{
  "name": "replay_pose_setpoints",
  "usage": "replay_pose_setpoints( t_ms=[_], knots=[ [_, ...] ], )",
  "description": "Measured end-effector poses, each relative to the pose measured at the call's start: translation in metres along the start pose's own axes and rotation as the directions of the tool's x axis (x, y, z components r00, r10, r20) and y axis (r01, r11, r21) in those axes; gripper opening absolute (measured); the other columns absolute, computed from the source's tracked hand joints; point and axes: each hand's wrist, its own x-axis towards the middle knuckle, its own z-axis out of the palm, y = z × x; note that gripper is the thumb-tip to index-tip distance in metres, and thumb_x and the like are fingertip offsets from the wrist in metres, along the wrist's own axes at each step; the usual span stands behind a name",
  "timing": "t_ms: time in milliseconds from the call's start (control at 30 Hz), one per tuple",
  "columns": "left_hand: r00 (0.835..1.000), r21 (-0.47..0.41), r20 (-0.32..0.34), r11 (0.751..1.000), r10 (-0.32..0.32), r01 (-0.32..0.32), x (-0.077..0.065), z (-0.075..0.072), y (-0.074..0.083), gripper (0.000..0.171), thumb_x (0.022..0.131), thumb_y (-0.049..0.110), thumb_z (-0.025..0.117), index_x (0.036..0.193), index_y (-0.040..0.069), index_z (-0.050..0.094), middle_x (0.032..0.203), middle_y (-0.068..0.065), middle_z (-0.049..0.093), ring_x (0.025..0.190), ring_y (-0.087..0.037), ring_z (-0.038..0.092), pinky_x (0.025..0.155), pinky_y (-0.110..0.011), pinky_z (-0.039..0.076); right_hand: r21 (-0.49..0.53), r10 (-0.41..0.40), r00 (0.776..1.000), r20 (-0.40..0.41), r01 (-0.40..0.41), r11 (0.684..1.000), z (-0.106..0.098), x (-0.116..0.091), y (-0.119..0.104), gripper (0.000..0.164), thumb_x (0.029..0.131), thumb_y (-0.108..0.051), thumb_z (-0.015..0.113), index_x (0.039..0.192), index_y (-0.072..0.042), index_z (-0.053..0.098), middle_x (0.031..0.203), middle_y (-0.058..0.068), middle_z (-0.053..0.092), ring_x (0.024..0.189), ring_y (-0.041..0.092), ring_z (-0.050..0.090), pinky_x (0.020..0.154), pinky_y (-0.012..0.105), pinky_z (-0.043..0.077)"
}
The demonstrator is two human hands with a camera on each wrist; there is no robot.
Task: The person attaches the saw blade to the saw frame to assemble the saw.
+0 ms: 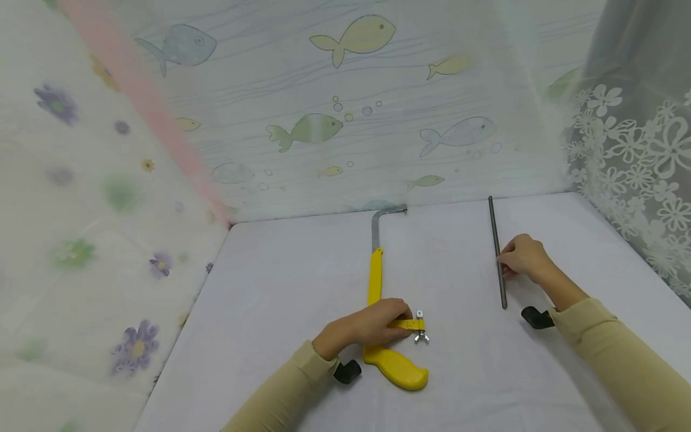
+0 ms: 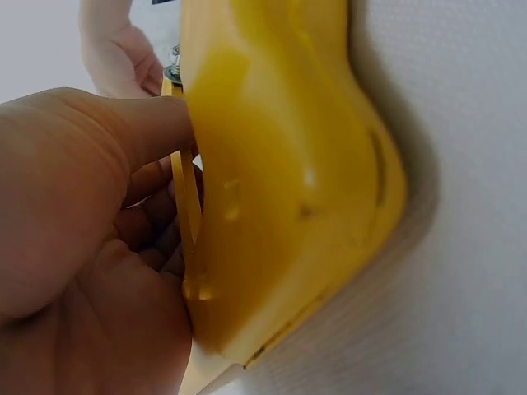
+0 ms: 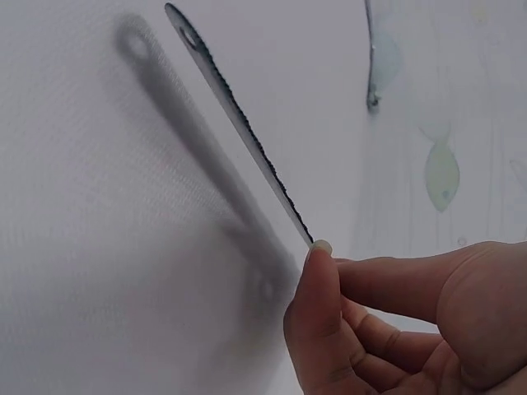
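A yellow hacksaw frame (image 1: 375,276) lies on the white table, its handle (image 1: 402,369) nearest the person and its bent steel end at the back. My left hand (image 1: 372,324) grips the frame just above the handle, fingers curled at the short yellow arm that carries a wing nut (image 1: 421,338). In the left wrist view the yellow handle (image 2: 288,164) hides part of the fingers. Off to the right, my right hand (image 1: 526,258) pinches a hacksaw blade (image 1: 494,231) between thumb and fingers. The right wrist view shows the blade's toothed edge and end hole (image 3: 188,34), raised above its shadow.
White cloth covers the table (image 1: 281,288). A curtain with printed fish (image 1: 318,129) hangs along the back edge, a flowered one (image 1: 135,348) on the left, and lace (image 1: 669,156) on the right. Black camera mounts (image 1: 347,372) sit at both wrists.
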Motion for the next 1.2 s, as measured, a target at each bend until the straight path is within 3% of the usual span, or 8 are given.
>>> replay_pose_setpoints(
  t_ms=[267,700,1200],
  knots=[
    [1.000,-0.075,0.013,0.997,-0.007,0.008,-0.002,-0.002,0.000,0.019,0.103,0.024,0.064,0.117,0.011,0.061,0.107,0.007,0.059,0.093,-0.004,0.051,0.087,-0.016,0.045,0.072,-0.040,0.998,0.040,0.037,0.997,0.000,-0.008,-0.008,0.023,0.098,-0.003,0.061,0.104,0.019,0.060,0.078,0.012,0.067,0.062,0.012,0.066,0.060,0.031,0.058],
    [1.000,-0.100,0.016,0.995,-0.007,0.008,-0.003,-0.003,-0.001,0.017,0.103,0.024,0.064,0.114,0.012,0.059,0.104,0.008,0.058,0.091,-0.005,0.050,0.085,-0.016,0.045,0.273,-0.146,0.967,0.207,0.086,0.958,0.011,-0.010,-0.021,0.034,0.104,-0.006,0.057,0.122,0.023,0.053,0.094,0.012,0.067,0.077,0.013,0.065,0.071,0.028,0.059],
    [1.000,-0.111,0.025,0.994,-0.011,0.013,-0.002,-0.002,-0.001,0.016,0.103,0.024,0.064,0.113,0.013,0.059,0.102,0.008,0.057,0.090,-0.005,0.050,0.083,-0.017,0.044,0.379,-0.224,0.941,0.254,0.116,0.918,0.029,-0.007,-0.024,0.033,0.103,-0.005,0.058,0.121,0.022,0.054,0.090,0.006,0.065,0.079,0.013,0.063,0.073,0.029,0.058]
  ],
)
